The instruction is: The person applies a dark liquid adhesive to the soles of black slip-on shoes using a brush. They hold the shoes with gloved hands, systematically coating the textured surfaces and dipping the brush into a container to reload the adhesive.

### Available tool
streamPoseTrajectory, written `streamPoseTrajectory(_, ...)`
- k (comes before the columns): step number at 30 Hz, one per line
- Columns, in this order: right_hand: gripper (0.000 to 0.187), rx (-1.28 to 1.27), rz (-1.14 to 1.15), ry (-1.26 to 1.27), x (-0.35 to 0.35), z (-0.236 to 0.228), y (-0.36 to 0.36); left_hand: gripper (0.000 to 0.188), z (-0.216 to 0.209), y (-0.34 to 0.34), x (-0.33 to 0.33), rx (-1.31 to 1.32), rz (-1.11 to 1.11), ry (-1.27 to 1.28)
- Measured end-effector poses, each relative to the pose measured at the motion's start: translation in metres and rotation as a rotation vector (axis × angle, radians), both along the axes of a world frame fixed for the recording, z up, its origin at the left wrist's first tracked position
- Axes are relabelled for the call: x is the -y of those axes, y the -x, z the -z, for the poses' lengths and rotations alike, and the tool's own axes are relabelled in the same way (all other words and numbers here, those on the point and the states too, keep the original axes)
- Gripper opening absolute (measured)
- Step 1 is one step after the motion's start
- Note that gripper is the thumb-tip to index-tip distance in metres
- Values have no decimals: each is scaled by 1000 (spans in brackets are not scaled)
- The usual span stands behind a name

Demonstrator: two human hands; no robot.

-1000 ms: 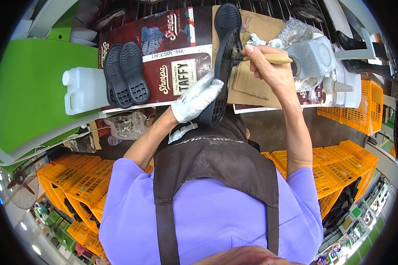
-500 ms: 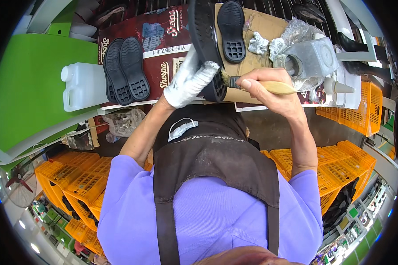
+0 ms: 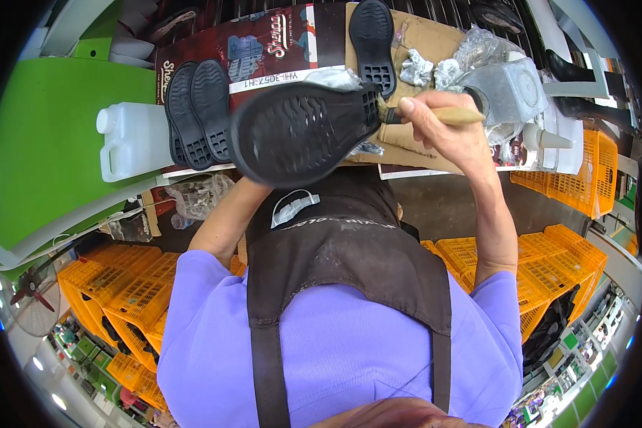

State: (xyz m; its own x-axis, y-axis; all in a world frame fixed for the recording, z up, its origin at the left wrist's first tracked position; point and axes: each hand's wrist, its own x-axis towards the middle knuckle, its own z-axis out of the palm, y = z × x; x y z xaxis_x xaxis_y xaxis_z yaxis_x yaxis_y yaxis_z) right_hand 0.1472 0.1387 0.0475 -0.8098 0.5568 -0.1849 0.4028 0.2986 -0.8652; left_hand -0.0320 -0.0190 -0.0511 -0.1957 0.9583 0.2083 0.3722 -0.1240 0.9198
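A black shoe sole [image 3: 292, 132], slightly blurred, is held up above the work surface with its broad end to the left. My left hand [image 3: 337, 78], in a white glove, grips it from behind; most of that hand is hidden by the sole, with some glove showing along the upper edge. My bare right hand [image 3: 449, 135] is closed round the pale wooden handle of a paint brush [image 3: 460, 115]. The bristles meet the gridded narrow end of the sole. Just beyond lies another black sole [image 3: 372, 43], flat on brown cardboard [image 3: 424, 39].
To the left, a pair of black soles [image 3: 210, 107] lies beside a white plastic jug [image 3: 132, 139]. On the right are a translucent container [image 3: 510, 93], crumpled white wads [image 3: 416, 69] and a nozzle bottle [image 3: 546, 138]. Orange crates [image 3: 125, 278] stand on both sides of me.
My left hand has swung the sole from nearly upright to lying across, broad end leftward, which now covers the glove. The brush has moved slightly up and right, still at the sole's gridded end.
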Motion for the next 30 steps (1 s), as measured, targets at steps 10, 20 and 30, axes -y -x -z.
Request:
streamPoseTrajectory(10,41,-105,176,304,10,3,12,53,-21,-5,-21,-619,-116,-428)
streamPoseTrajectory(20,43,-121,114,610,38,1,-2,48,-17,-2,-27,-686,-239,-464)
streamPoseTrajectory(30,32,-635,174,730,5,17,-30,42,-17,-8,-15,416,-100,30)
